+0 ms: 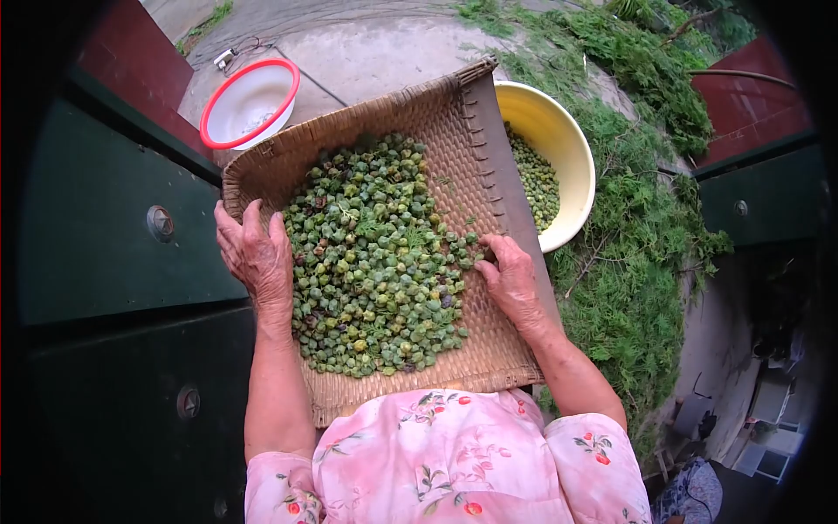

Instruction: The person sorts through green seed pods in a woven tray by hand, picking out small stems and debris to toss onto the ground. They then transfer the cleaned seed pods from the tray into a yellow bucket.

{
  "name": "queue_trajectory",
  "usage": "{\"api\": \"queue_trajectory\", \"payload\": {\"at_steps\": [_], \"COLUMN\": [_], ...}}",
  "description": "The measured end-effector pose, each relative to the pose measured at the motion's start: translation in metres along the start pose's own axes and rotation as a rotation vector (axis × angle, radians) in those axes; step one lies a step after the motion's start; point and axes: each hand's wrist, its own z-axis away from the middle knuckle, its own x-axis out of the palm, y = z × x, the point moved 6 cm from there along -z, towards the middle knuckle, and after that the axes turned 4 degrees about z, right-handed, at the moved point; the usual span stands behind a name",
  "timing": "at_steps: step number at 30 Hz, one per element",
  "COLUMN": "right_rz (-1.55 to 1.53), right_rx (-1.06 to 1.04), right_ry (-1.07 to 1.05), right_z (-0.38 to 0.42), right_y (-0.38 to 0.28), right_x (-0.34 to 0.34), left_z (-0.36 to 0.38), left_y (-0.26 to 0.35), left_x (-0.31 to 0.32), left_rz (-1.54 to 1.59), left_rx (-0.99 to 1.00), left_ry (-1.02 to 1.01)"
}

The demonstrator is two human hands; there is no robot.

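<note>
A woven winnowing basket [454, 205] rests against my lap, tilted, with a heap of small green seed cones [375, 271] spread over its middle. Some cones look yellowish or dark, and bits of green leaf lie among them. My left hand [256, 253] is over the basket's left rim, thumb on the inner side and other fingers toward the outside. At the right edge of the heap, my right hand [511, 275] has thumb and forefinger curled together around a green cone. Its other fingers are folded and partly hidden.
A yellow bucket [572, 188] holding more green cones stands behind the basket's right side. At the far left is a white basin with a red rim [292, 83]. Cut conifer branches [628, 288] cover the ground on the right. Dark green metal doors [113, 218] flank the left.
</note>
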Motion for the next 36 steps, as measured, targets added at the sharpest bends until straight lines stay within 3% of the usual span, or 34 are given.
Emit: {"api": "queue_trajectory", "payload": {"at_steps": [13, 19, 25, 31, 36], "right_rz": [0.014, 0.136, 0.079, 0.013, 0.074], "right_rx": [-0.03, -0.107, -0.117, -0.098, -0.191], "right_ry": [-0.096, -0.035, -0.056, 0.066, 0.049], "right_z": [0.004, 0.006, 0.006, 0.008, 0.01], "right_y": [-0.008, -0.009, -0.008, 0.001, 0.002], "right_x": [-0.006, -0.008, -0.01, -0.006, 0.001], "left_z": [0.001, 0.001, 0.002, 0.002, 0.001], "left_y": [0.001, 0.001, -0.001, 0.001, 0.002], "left_x": [0.001, 0.001, 0.002, 0.001, 0.001], "left_rz": [0.012, 0.018, 0.009, 0.008, 0.013], "left_rx": [0.009, 0.009, 0.001, 0.013, 0.016], "left_ry": [0.019, 0.02, 0.012, 0.02, 0.024]}}
